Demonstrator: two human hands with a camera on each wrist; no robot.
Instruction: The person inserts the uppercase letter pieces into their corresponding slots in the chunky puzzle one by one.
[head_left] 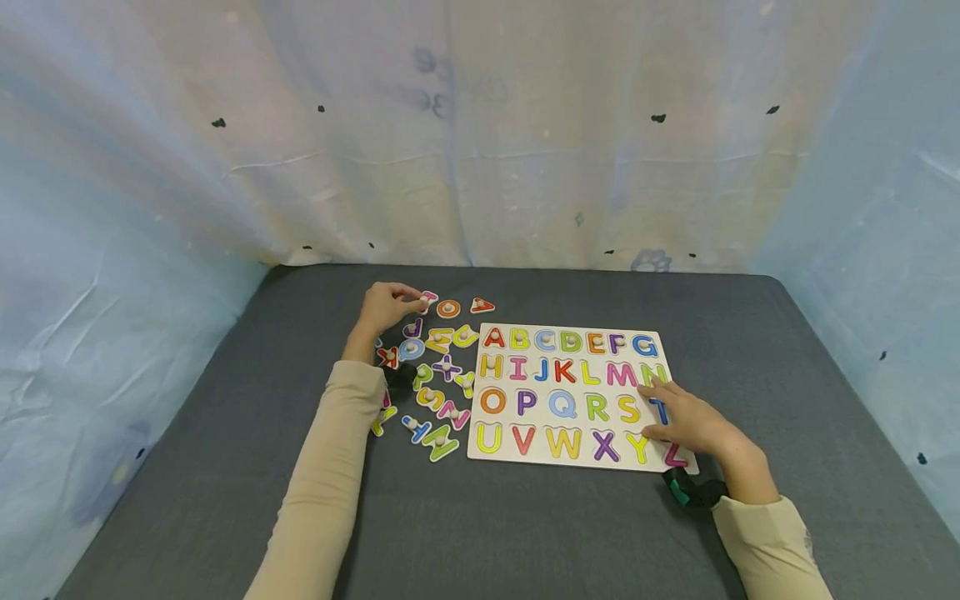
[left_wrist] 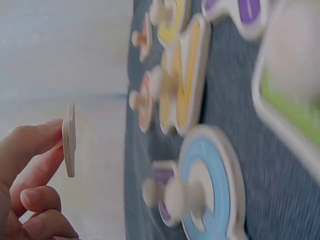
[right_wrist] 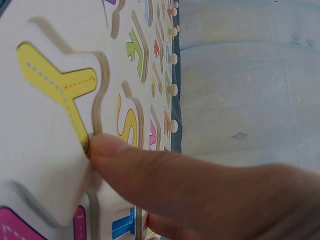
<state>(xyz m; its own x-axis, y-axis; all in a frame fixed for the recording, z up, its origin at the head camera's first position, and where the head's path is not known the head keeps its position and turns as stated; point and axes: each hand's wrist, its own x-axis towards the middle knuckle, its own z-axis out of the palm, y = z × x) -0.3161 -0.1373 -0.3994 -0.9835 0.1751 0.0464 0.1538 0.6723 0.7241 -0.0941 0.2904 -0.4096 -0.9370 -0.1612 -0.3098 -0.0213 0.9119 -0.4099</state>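
Observation:
At the back left of the table, my left hand (head_left: pixel 388 307) pinches a small pink letter piece (head_left: pixel 428 301) between thumb and fingers. The left wrist view shows that piece edge-on, held up off the table. My right hand (head_left: pixel 691 419) rests on the right side of the wooden alphabet board (head_left: pixel 585 418), fingers extended, covering part of the letters there. Its thumb touches the board beside the yellow Y slot (right_wrist: pixel 64 89). Knobbed pieces, such as the red A (head_left: pixel 493 337) and blue G (head_left: pixel 644 345), sit along the board's top row; an H piece (head_left: pixel 491 367) sits below.
Loose knobbed letters lie left of the board, among them a blue Q (head_left: pixel 411 349), an orange O (head_left: pixel 448 309) and a green M-shaped piece (head_left: pixel 440 443). Another piece (head_left: pixel 482 306) lies behind the board. A pale curtain (head_left: pixel 525 167) hangs beyond the grey table (head_left: pixel 570 533).

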